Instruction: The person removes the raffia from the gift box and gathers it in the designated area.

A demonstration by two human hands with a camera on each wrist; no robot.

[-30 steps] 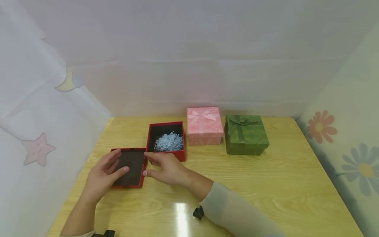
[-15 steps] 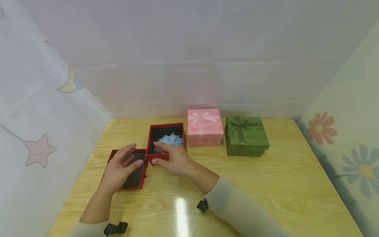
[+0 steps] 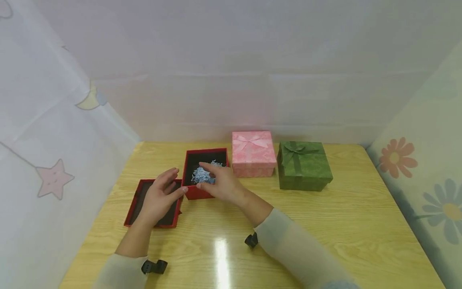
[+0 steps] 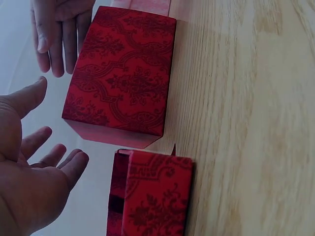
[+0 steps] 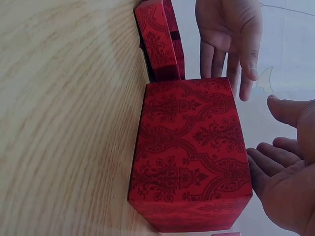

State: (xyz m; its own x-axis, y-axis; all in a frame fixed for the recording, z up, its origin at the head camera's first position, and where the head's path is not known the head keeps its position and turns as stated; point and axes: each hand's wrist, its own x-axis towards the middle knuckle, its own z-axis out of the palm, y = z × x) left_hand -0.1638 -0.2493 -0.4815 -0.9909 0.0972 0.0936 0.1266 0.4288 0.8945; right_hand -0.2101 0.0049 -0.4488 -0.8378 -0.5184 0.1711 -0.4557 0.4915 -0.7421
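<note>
Blue shreds lie partly hidden behind the right hand, its fingers and the left hand's relaxed.

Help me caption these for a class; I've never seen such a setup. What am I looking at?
There's no machine, just a person's bare left hand and right hand. The widest picture looks down from the head; the others come from the left and right wrists. On the yellow wood-grain table are a square red patterned box, open, holding pale-blue paper-like shreds; its shallow square red lid, upturned; a closed square pink box and a closed square green box, both bow-topped. Neither hand appears to hold anything.
</note>
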